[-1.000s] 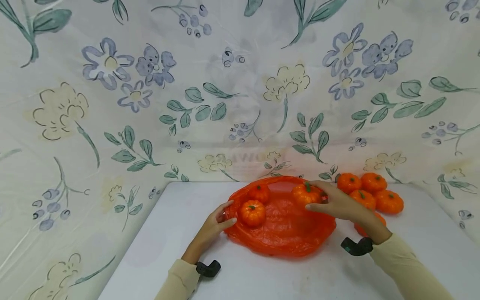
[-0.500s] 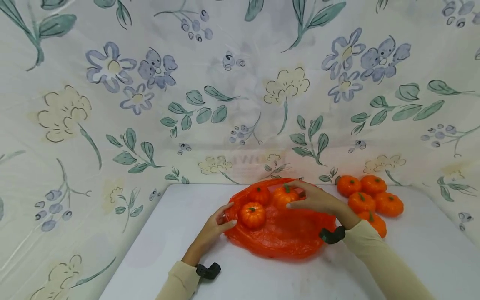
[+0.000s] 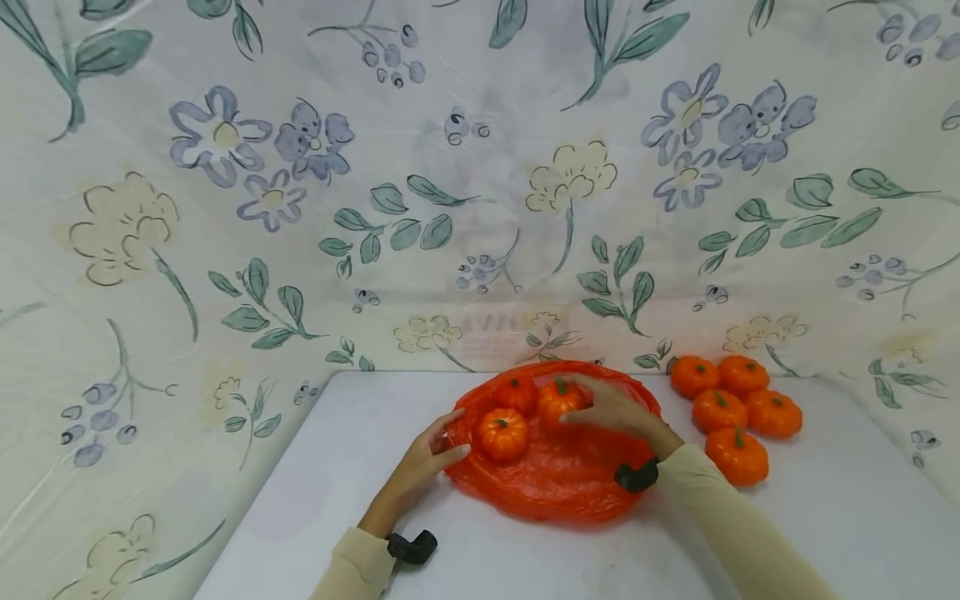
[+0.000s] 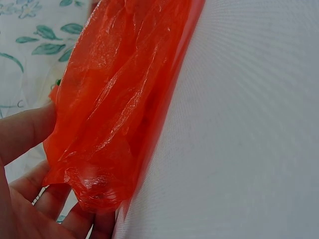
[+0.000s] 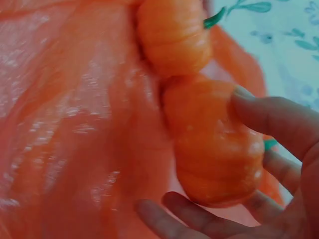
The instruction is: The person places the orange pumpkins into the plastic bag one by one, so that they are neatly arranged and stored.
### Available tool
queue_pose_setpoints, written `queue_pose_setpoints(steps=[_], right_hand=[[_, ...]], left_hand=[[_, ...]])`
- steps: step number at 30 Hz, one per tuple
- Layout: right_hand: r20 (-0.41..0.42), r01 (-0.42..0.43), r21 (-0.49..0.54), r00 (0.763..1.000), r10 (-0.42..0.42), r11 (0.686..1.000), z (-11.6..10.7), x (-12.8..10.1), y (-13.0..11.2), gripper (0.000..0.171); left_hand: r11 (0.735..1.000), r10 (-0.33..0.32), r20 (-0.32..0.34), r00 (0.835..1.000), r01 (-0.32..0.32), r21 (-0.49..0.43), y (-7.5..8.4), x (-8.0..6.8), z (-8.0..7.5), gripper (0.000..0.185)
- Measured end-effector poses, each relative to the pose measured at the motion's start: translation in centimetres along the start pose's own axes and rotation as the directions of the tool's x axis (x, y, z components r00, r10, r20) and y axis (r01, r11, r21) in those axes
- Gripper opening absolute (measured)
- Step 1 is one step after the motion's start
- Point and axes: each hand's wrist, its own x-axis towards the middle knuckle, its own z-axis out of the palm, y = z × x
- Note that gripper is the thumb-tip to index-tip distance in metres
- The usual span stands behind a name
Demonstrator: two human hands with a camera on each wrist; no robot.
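The head view shows a small orange pumpkin [image 3: 555,407] in the right hand [image 3: 611,408]: squat, ribbed and glossy, with a short green stem on top. In the blurred right wrist view the grip is curved round it, the thumb lying on its side, a finger passing behind, two others standing away from it. It sits inside the rim of the bag [image 3: 555,496], toward the far middle.

The bag is thin red-orange plastic, crinkled, shiny and partly see-through, spread wide on the white desk [image 3: 322,458] with its rim raised. In its left part sit a front pumpkin [image 3: 503,434] and a back pumpkin [image 3: 517,395], both green-stemmed; the one in the right hand is just beside the back pumpkin. At the bag's left edge is the left hand [image 3: 423,460], its grip curved loosely round the plastic, thumb and fingers on either side. Right of the bag, on the desk itself, five loose pumpkins [image 3: 719,411] lie in a close cluster. A flowered sheet [image 3: 450,208] hangs behind the bag.

One second ago the right hand and its pumpkin were over the bag's right side, well apart from the other two; now they are farther left. The nearest of the loose pumpkins, then partly hidden by the right arm [image 3: 727,508], now shows whole. The left hand has stayed at the bag's left edge.
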Motion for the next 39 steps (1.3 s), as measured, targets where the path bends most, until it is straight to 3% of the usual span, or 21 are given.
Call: queue_pose_setpoints(steps=[13, 26, 39], right_hand=[[-0.092, -0.152, -0.064, 0.985, 0.146, 0.986, 1.1, 1.7, 1.2, 0.074], [-0.151, -0.126, -0.123, 0.983, 0.107, 0.984, 1.5, 2.8, 1.3, 0.073], [-0.175, -0.21, -0.114, 0.966, 0.188, 0.971, 2.2, 3.4, 1.4, 0.085]], left_hand=[[1.0, -0.004, 0.03, 1.0, 0.005, -0.02, 0.2, -0.3, -0.2, 0.065], [1.0, -0.01, 0.011, 1.0, 0.01, -0.008, 0.2, -0.1, -0.1, 0.064], [1.0, -0.019, 0.008, 1.0, 0.019, 0.0, 0.3, -0.2, -0.1, 0.064]])
